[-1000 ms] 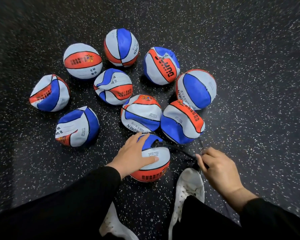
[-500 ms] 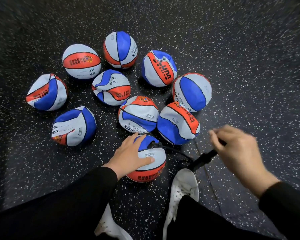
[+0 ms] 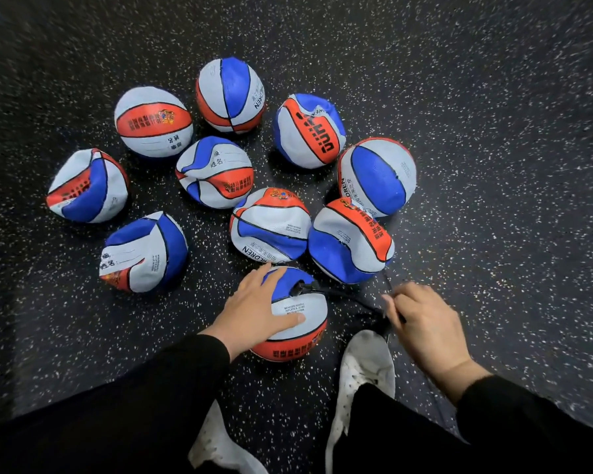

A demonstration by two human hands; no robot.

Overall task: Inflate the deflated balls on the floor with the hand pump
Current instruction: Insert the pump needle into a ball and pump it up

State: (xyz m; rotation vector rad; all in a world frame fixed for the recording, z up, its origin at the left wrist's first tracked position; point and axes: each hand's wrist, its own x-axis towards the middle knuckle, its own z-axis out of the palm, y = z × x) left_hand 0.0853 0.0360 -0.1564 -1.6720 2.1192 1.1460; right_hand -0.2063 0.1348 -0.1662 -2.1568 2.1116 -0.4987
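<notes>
**Now the pump handle is back down**

The handle [image 3: 396, 314], raised half a second ago, has been pushed low again by the gripping right hand [image 3: 421, 323]. Beside it, the nearest ball [image 3: 297, 323] is steadied under the flat left hand [image 3: 254, 311]; another stroke is judged delivered.

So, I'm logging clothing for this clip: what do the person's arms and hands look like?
Both arms wear long black sleeves ending at the wrists. The left hand and right hand are bare: no gloves, rings or watch visible.
</notes>
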